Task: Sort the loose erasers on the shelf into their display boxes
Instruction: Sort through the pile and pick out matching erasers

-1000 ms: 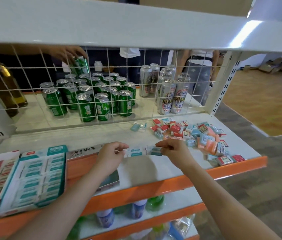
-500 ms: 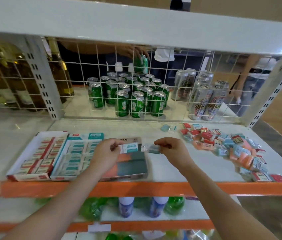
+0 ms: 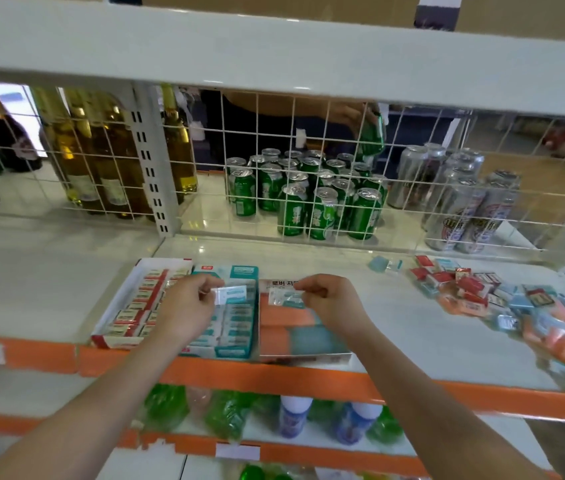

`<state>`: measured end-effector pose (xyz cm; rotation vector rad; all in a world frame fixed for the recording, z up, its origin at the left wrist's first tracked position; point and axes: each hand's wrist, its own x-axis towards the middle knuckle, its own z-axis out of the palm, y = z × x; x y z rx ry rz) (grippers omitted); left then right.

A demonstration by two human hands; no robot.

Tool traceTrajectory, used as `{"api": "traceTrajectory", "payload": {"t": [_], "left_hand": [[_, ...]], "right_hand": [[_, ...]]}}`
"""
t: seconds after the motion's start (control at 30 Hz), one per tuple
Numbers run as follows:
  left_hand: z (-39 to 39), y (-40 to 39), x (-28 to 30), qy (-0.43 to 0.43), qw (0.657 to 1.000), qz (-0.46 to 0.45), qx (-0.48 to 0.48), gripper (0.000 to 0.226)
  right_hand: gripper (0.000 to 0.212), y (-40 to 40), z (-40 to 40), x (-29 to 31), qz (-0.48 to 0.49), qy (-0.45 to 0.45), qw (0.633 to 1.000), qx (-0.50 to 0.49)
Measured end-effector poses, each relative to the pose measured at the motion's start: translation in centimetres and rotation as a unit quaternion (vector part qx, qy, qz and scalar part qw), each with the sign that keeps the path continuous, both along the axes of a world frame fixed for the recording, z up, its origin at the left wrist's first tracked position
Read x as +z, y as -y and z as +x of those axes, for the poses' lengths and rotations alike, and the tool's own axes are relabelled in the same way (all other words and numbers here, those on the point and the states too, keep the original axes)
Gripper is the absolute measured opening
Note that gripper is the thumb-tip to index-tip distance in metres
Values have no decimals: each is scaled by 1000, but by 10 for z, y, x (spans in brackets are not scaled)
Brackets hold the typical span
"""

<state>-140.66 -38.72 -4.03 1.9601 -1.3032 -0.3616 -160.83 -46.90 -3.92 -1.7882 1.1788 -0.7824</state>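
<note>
L hand (image 3: 187,306) pinches teal eraser (image 3: 230,294) over teal box (image 3: 236,320), matching colour. R hand (image 3: 329,301) pinches another (image 3: 286,296) over closed box (image 3: 294,323), I guess queued.

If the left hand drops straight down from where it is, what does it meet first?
Probably the teal box: the left hand, pinching an eraser, hovers over its rows, though height is unclear.

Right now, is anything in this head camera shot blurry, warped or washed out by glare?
Head view: wide-angle bend bows the upper shelf edge; the loose eraser pile smears at the right edge; glare spots sit on the glossy shelf; erasers pinched in the left hand and right hand read soft.
</note>
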Motion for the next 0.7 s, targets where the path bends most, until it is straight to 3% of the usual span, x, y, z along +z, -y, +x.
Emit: {"api": "traceTrajectory", "payload": {"t": [0.27, 0.47, 0.7], "left_hand": [[37, -6, -5, 92, 990, 79, -65, 22], [47, -10, -7, 137, 983, 85, -83, 23], [53, -3, -9, 217, 959, 93, -154, 29]], "right_hand": [[23, -10, 48, -7, -15, -79, 996, 26], [20, -18, 71, -10, -25, -134, 990, 36], [22, -27, 79, 0, -135, -290, 944, 79]]}}
